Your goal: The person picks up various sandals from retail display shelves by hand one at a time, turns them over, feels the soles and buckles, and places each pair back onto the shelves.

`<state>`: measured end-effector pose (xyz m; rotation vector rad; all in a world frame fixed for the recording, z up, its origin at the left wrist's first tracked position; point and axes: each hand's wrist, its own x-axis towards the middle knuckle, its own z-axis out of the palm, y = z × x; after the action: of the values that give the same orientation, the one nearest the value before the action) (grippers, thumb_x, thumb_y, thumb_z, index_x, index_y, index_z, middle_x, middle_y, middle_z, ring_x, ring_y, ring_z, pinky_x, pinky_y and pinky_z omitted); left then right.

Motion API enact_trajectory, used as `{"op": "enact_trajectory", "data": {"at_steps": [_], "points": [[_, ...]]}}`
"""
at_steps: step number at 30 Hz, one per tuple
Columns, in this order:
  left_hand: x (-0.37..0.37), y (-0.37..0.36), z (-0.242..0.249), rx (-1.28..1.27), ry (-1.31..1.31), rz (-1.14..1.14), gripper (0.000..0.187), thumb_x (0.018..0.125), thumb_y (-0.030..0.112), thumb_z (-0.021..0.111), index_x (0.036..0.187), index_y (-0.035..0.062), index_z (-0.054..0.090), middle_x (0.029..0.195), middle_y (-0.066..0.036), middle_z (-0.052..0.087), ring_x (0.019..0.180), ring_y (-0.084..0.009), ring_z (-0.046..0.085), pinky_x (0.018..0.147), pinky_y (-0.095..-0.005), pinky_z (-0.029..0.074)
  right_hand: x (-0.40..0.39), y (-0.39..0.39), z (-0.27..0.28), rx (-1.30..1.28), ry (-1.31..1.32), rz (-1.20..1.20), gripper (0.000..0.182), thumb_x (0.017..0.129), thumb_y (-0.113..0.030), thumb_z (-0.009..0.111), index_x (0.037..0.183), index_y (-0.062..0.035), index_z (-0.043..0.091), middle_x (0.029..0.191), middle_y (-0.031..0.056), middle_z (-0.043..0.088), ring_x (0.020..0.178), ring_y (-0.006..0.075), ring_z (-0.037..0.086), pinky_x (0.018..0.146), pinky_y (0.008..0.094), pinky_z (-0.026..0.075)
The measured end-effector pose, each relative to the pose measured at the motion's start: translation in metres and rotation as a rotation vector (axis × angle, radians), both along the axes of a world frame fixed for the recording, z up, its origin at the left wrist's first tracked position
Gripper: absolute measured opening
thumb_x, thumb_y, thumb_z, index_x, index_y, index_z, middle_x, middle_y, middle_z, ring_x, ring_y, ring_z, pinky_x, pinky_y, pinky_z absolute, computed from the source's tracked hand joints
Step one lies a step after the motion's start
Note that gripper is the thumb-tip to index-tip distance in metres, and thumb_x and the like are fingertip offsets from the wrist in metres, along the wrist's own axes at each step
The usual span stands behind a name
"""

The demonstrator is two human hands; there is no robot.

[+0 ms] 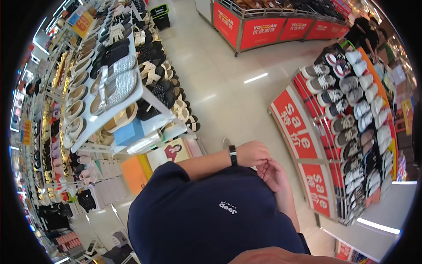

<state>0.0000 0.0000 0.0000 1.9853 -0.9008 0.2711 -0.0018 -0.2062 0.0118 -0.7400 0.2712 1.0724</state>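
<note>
My left hand (251,154), with a dark-banded watch (232,155) at the wrist, is held in front of my navy shirt (198,220). Its fingers curl in and are closed, and no object shows in them. Palm up beside it is my right hand (273,175), its loosely bent fingers apart and holding nothing I can see. The fingertips of both hands meet. Neither hand touches any goods. Nearest on the left is a white display table (147,94) bearing silver woven shoes (116,83) and several other pairs.
At right stands a rack of sneakers (347,127) with red sale panels (292,125). A red-sided bin of shoes (263,31) is farther ahead, and a black basket (160,17) sits on the tiled floor (228,105). A person in dark clothes (367,35) is at the upper right.
</note>
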Motion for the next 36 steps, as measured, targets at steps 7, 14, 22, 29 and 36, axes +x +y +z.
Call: {"op": "enact_trajectory", "data": {"at_steps": [7, 14, 22, 29, 36], "points": [[0.201, 0.107, 0.06, 0.056, -0.187, -0.077, 0.004, 0.076, 0.01, 0.061, 0.076, 0.0079, 0.058, 0.075, -0.006, 0.058, 0.076, -0.0273, 0.057, 0.07, -0.0397, 0.043, 0.182, 0.112, 0.043, 0.046, -0.138, -0.057, 0.023, 0.094, -0.019, 0.05, 0.113, -0.0064, 0.052, 0.1, 0.007, 0.061, 0.094, 0.0177, 0.06, 0.082, 0.0335, 0.049], [0.25, 0.219, 0.063, 0.055, 0.034, 0.115, 0.006, 0.075, 0.007, 0.063, 0.072, 0.0068, 0.057, 0.074, -0.008, 0.058, 0.075, -0.0295, 0.056, 0.069, -0.0404, 0.044, 0.295, 0.215, 0.006, 0.002, -0.419, 0.276, 0.019, 0.095, -0.014, 0.052, 0.109, -0.0012, 0.051, 0.091, 0.0087, 0.061, 0.081, 0.016, 0.06, 0.078, 0.0292, 0.048], [0.278, 0.318, 0.045, -0.273, 0.217, 0.815, 0.008, 0.083, 0.01, 0.065, 0.08, 0.0045, 0.06, 0.075, -0.01, 0.057, 0.072, -0.028, 0.056, 0.065, -0.0369, 0.045, 0.405, 0.365, 0.014, 0.223, -0.207, 0.63, 0.024, 0.096, -0.016, 0.052, 0.115, -0.0014, 0.052, 0.097, 0.008, 0.06, 0.089, 0.0157, 0.059, 0.082, 0.0296, 0.047], [0.326, 0.371, 0.032, -0.415, 0.435, 1.322, 0.007, 0.083, 0.011, 0.065, 0.084, 0.004, 0.063, 0.08, -0.01, 0.063, 0.078, -0.0253, 0.06, 0.07, -0.0332, 0.047, 0.54, 0.498, 0.022, 0.214, -0.328, 1.129, 0.031, 0.096, -0.015, 0.05, 0.123, 0.0004, 0.053, 0.097, 0.0079, 0.06, 0.087, 0.0143, 0.058, 0.081, 0.027, 0.047], [0.363, 0.406, 0.035, -0.225, 0.414, 1.681, 0.007, 0.08, 0.01, 0.066, 0.084, 0.0057, 0.064, 0.08, -0.009, 0.062, 0.078, -0.0279, 0.06, 0.069, -0.0373, 0.047, 0.591, 0.635, 0.008, 0.342, -0.303, 1.65, 0.029, 0.096, -0.013, 0.048, 0.12, 0.0014, 0.056, 0.091, 0.0061, 0.06, 0.083, 0.0123, 0.056, 0.077, 0.0255, 0.046]]}}
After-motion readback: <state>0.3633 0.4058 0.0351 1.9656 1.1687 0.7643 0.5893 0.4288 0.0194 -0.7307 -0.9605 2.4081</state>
